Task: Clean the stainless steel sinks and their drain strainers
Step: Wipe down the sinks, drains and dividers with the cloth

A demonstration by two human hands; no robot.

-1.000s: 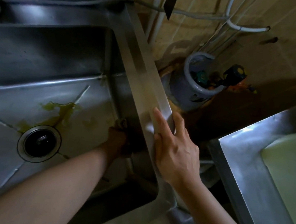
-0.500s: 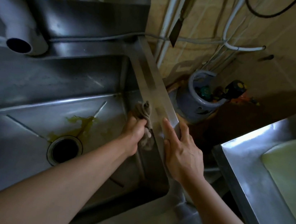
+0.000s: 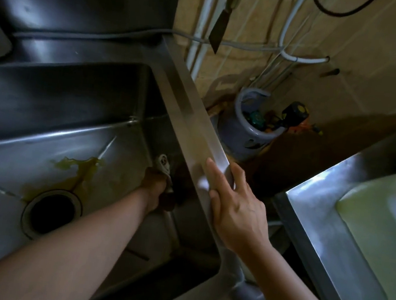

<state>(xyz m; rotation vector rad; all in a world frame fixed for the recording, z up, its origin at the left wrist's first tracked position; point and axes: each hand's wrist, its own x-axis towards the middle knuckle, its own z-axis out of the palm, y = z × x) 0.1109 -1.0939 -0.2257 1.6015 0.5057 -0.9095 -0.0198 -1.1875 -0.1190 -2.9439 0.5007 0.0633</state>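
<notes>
A deep stainless steel sink [image 3: 50,135] fills the left of the view. Its round drain opening [image 3: 52,213] is dark, with a yellow-green stain [image 3: 77,168] running into it. My left hand [image 3: 154,187] is down inside the basin and grips a crumpled grey cloth [image 3: 163,166] against the sink's right inner wall. My right hand [image 3: 232,204] rests with straight fingers on the sink's right rim [image 3: 190,121].
A second steel counter [image 3: 331,238] with a pale green surface stands at the right. Between the two, on the floor, sits a blue-grey gas cylinder [image 3: 247,131]. A knife [image 3: 221,24] and white pipes [image 3: 203,24] hang along the tiled wall behind.
My left hand with the cloth has moved up and then back down along the sink's right inner wall. The view has shifted; my right hand has stayed on the rim.
</notes>
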